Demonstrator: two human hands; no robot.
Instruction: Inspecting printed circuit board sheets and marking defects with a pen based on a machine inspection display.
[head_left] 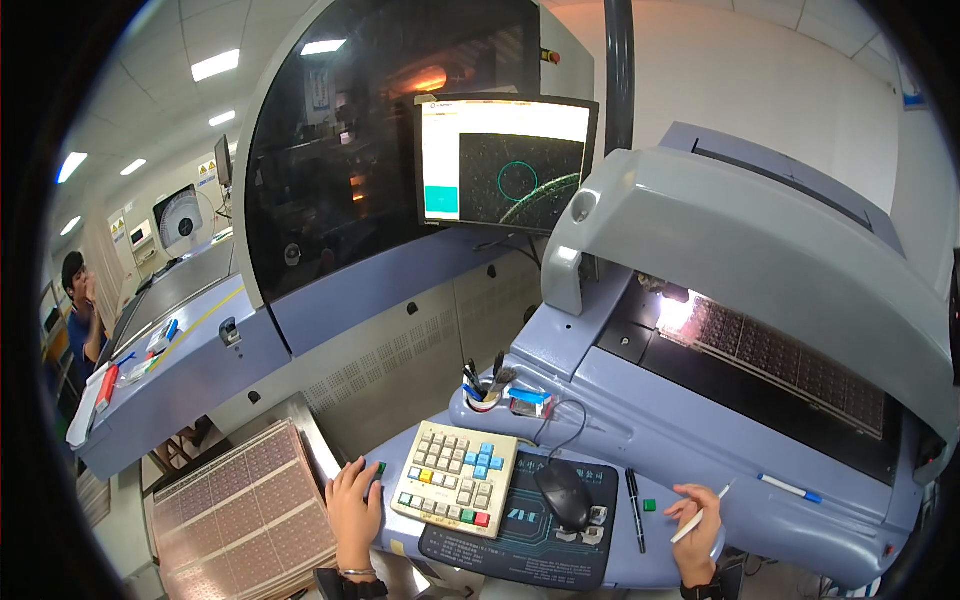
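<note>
The left hand (353, 507) rests at the left edge of the pale blue surface (600, 570), its fingertips on a small green button (381, 467) just beside the beige keypad (458, 478) with coloured keys; its grip is loose and holds nothing. The right hand (697, 533) lies near the right edge of the same surface, its grip narrow and pinched around a thin white stick (700, 513) that slants up and to the right. Between the hands sit a black mouse (564, 495) on a dark mat (520, 540), a black pen (634, 508) beside the mat and a second small green button (649, 505) (just left of the right hand). Stacked brown panels (245, 505) lie to the left, below the surface. Above, a monitor (505, 160) shows a circle on a dark field.
</note>
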